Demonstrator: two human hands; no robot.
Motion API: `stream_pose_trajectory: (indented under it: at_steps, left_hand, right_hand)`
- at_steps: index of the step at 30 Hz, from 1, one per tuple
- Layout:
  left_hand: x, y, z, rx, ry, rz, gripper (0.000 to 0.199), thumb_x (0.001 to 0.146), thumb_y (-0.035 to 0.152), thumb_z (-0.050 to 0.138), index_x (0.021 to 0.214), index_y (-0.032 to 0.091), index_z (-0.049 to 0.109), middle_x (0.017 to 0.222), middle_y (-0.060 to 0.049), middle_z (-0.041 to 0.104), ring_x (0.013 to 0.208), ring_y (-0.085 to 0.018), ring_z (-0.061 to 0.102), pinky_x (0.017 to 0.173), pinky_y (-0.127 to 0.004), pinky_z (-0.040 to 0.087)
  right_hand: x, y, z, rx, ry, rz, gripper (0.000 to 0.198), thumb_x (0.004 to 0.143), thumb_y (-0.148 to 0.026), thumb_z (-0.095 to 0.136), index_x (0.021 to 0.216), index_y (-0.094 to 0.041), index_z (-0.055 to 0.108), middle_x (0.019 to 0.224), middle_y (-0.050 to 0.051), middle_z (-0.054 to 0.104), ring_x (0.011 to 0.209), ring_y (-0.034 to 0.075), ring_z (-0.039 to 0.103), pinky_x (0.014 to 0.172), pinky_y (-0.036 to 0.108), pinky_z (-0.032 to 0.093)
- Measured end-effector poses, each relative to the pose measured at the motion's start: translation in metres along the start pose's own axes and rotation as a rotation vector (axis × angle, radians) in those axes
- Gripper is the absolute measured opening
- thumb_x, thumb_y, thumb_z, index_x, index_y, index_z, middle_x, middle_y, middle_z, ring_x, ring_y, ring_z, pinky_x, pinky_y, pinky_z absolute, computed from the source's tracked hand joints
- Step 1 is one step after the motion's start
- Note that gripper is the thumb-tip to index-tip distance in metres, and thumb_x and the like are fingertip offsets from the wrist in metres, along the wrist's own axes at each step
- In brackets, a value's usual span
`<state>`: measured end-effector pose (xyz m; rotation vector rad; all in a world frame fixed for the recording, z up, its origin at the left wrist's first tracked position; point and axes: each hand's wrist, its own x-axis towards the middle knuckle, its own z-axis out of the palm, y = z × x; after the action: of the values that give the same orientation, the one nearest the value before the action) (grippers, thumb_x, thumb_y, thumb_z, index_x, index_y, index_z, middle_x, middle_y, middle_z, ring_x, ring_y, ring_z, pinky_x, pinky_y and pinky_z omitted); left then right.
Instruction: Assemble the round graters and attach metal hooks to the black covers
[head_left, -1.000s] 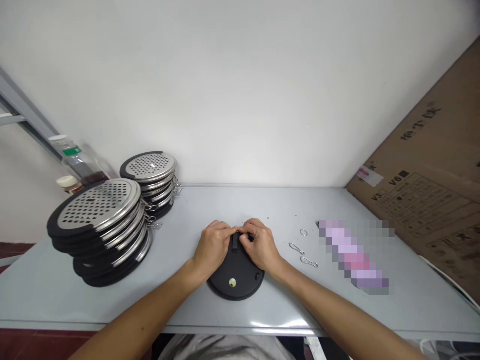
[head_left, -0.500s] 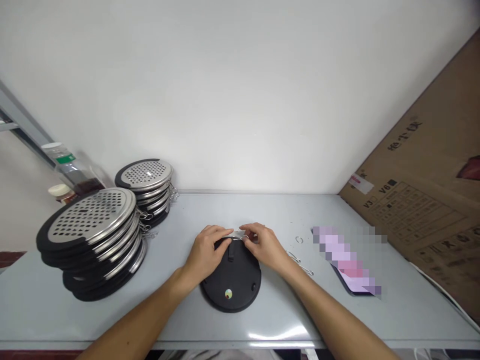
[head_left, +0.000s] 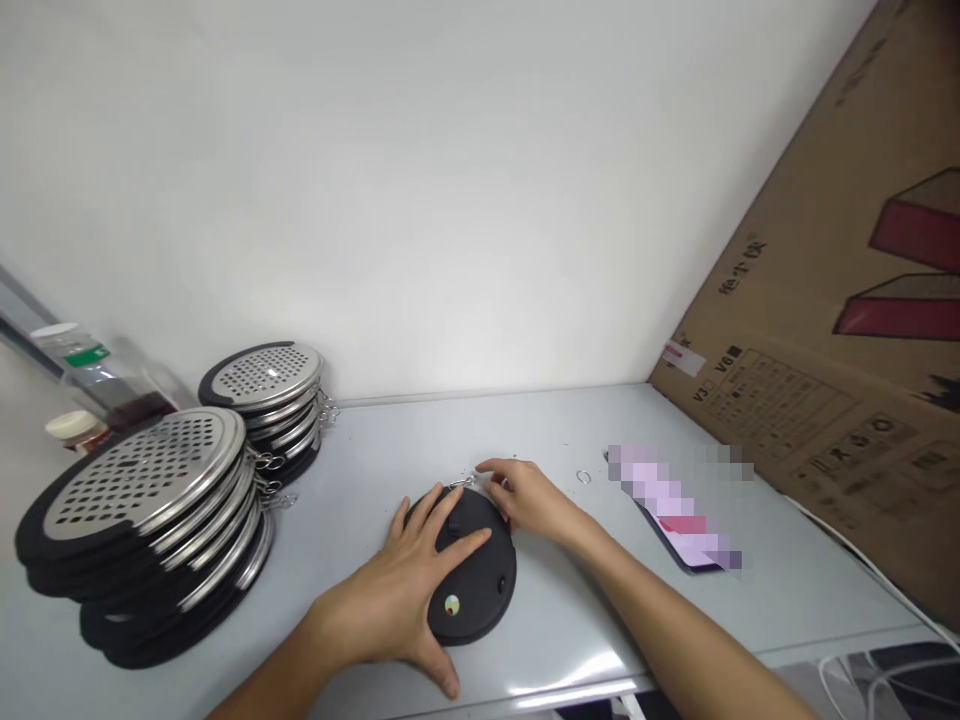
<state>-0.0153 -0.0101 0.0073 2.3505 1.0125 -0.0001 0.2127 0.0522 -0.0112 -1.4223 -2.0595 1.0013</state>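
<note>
A round black disc (head_left: pixel 472 590) lies flat on the grey table, with a small round sticker, a short strap and a small knob on its face. My left hand (head_left: pixel 409 590) rests across its left half, fingers spread and thumb stretched toward the front. At the disc's far edge sits a wire clip with a ring (head_left: pixel 463 482). Beside that clip, at the upper right rim, is my right hand (head_left: pixel 525 492); its index finger and thumb are apart, with nothing visible between them, and the other fingers are partly hidden.
Two stacks of perforated metal discs with black rims, a near stack (head_left: pixel 142 540) and a far stack (head_left: pixel 270 400), stand at left. Behind are a bottle (head_left: pixel 97 375) and jar (head_left: pixel 79 430). A loose ring (head_left: pixel 583 477), a phone (head_left: pixel 675 520) and a large carton (head_left: pixel 825 380) are at right.
My left hand has left the clip at the far edge and spread flat over the disc. My right finger and thumb have come off the ring. The view has shifted right.
</note>
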Motion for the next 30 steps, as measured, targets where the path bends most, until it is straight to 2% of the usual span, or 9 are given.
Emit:
stream_pose_trajectory:
  at_steps: [4,9,11,13,16,20,23,26,30]
  left_hand:
    - [0.000,0.005,-0.004,-0.098,0.082,0.004,0.106,0.054,0.050,0.087,0.147,0.040,0.038,0.165,-0.002,0.003,0.148,-0.042,0.003,0.118,-0.060,0.011]
    - [-0.006,0.006,-0.027,-0.467,0.251,0.011,0.076,0.070,0.037,0.080,0.140,0.033,0.051,0.151,-0.003,0.043,0.138,-0.033,0.040,0.116,-0.043,0.031]
    - [-0.006,0.002,-0.033,-0.653,0.325,0.027,0.058,0.081,0.039,0.071,0.136,0.028,0.056,0.140,-0.005,0.056,0.129,-0.030,0.050,0.111,-0.040,0.037]
    - [-0.003,-0.002,-0.037,-0.771,0.390,0.020,0.048,0.089,0.041,0.063,0.133,0.024,0.059,0.132,-0.006,0.063,0.121,-0.028,0.056,0.105,-0.036,0.042]
    - [0.002,-0.009,-0.036,-0.842,0.523,-0.011,0.043,0.093,0.045,0.056,0.127,0.020,0.064,0.122,-0.006,0.068,0.114,-0.026,0.059,0.101,-0.035,0.043]
    - [0.010,-0.016,-0.030,-1.064,0.675,-0.089,0.047,0.094,0.051,0.053,0.121,0.016,0.067,0.114,-0.008,0.072,0.108,-0.027,0.062,0.095,-0.037,0.048]
    - [0.015,-0.021,-0.030,-1.272,0.746,-0.166,0.052,0.090,0.055,0.057,0.119,0.014,0.067,0.115,-0.012,0.072,0.111,-0.029,0.062,0.094,-0.038,0.050]
    - [0.018,-0.026,-0.032,-1.436,0.777,-0.275,0.053,0.088,0.055,0.060,0.119,0.013,0.067,0.114,-0.015,0.072,0.114,-0.029,0.062,0.096,-0.038,0.050]
    - [0.018,-0.029,-0.032,-1.495,0.685,-0.332,0.054,0.085,0.054,0.065,0.121,0.013,0.066,0.121,-0.016,0.069,0.117,-0.028,0.061,0.100,-0.039,0.047]
  right_hand:
    - [0.002,0.003,-0.007,0.159,-0.041,0.067,0.041,0.090,-0.040,0.056,0.124,-0.018,0.063,0.076,0.002,0.069,0.047,0.010,0.052,0.054,0.024,0.044]
    - [0.002,0.003,-0.019,0.457,-0.125,0.200,0.051,0.089,-0.060,0.051,0.100,-0.014,0.071,0.050,-0.005,0.048,0.042,0.009,0.041,0.039,0.021,0.027]
    - [0.002,0.001,-0.021,0.556,-0.105,0.241,0.050,0.088,-0.060,0.052,0.090,-0.013,0.071,0.046,-0.005,0.044,0.039,0.008,0.039,0.038,0.021,0.024]
    - [0.003,0.000,-0.022,0.664,-0.093,0.245,0.042,0.086,-0.053,0.056,0.073,-0.014,0.066,0.049,-0.003,0.049,0.040,0.009,0.043,0.037,0.021,0.028]
    - [0.005,-0.002,-0.020,0.767,-0.073,0.229,0.032,0.083,-0.040,0.059,0.063,-0.016,0.059,0.061,0.001,0.056,0.050,0.013,0.054,0.041,0.024,0.040]
    - [0.007,-0.001,-0.017,0.870,-0.040,0.185,0.020,0.081,-0.034,0.059,0.080,-0.015,0.067,0.081,0.006,0.063,0.068,0.016,0.060,0.056,0.029,0.052]
    - [0.008,0.001,-0.012,0.765,-0.052,0.090,0.024,0.079,-0.034,0.065,0.095,-0.017,0.072,0.097,0.008,0.068,0.086,0.020,0.061,0.068,0.032,0.054]
    - [0.008,0.003,-0.006,0.593,-0.032,-0.012,0.028,0.080,-0.037,0.068,0.100,-0.019,0.073,0.102,0.008,0.070,0.095,0.022,0.061,0.076,0.033,0.052]
    - [0.010,0.003,-0.001,0.594,0.003,-0.021,0.032,0.084,-0.044,0.064,0.102,-0.018,0.073,0.098,0.007,0.072,0.088,0.022,0.064,0.078,0.034,0.050]
